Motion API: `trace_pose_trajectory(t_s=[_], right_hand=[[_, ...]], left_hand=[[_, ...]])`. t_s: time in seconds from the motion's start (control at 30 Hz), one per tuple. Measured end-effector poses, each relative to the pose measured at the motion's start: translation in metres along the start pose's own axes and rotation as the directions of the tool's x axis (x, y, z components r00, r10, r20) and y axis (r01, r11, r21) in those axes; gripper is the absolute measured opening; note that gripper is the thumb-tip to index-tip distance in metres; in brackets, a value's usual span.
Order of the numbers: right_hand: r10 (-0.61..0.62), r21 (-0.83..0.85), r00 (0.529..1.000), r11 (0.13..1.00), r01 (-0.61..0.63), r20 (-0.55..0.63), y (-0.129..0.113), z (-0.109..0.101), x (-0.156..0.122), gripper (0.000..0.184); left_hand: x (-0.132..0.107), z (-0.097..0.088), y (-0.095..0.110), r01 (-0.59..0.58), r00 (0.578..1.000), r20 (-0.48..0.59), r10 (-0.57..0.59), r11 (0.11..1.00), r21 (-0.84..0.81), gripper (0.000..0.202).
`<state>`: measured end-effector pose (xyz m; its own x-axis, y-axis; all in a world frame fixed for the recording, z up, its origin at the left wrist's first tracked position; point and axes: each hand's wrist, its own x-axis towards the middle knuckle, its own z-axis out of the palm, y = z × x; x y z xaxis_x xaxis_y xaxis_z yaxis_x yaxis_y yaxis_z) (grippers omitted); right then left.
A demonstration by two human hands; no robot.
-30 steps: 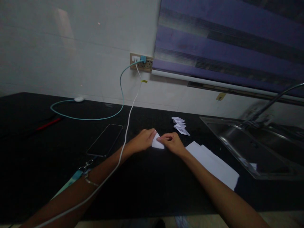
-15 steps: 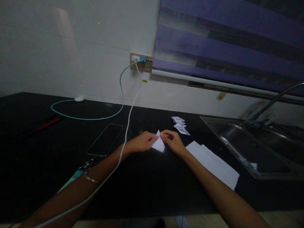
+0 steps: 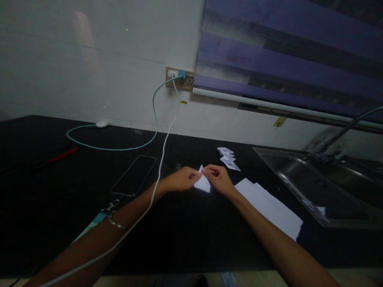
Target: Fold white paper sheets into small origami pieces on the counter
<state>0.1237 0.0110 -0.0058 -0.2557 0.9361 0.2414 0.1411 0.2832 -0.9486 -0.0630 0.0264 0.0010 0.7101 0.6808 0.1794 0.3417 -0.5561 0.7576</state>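
Note:
A small white folded paper (image 3: pixel 202 183) rests on the black countertop (image 3: pixel 185 235) between my hands. My left hand (image 3: pixel 181 179) pinches its left edge with curled fingers. My right hand (image 3: pixel 218 179) pinches the upper right tip, fingers closed. Both hands meet at the paper's pointed top. Just behind them lie several small folded paper pieces (image 3: pixel 228 158). A stack of white sheets (image 3: pixel 269 207) lies to the right of my right forearm.
A dark phone (image 3: pixel 133 180) lies left of my left arm, with a white cable (image 3: pixel 163 147) running to the wall socket (image 3: pixel 179 77). A teal cable (image 3: pixel 119 148) loops at the back left. A steel sink (image 3: pixel 314 187) and tap sit on the right. A red object (image 3: pixel 64 154) lies far left.
The paper's tip has risen between my fingertips, and both hands have closed in on it. The view has shifted slightly.

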Motion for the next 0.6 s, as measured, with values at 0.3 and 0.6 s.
trace_pose_trajectory(t_s=[0.3, 0.6], right_hand=[[0.093, 0.117, 0.993, 0.988, -0.102, 0.079, 0.0035, -0.0050, -0.0014, 0.023], [0.104, 0.213, 0.976, 0.966, -0.145, 0.194, 0.0101, -0.0045, 0.0006, 0.015]], left_hand=[[-0.0007, -0.0059, 0.0034, 0.013, 0.978, -0.194, -0.079, 0.947, -0.321, 0.037], [-0.0016, -0.0058, -0.0024, -0.011, 0.981, -0.192, -0.021, 0.986, -0.163, 0.031]])
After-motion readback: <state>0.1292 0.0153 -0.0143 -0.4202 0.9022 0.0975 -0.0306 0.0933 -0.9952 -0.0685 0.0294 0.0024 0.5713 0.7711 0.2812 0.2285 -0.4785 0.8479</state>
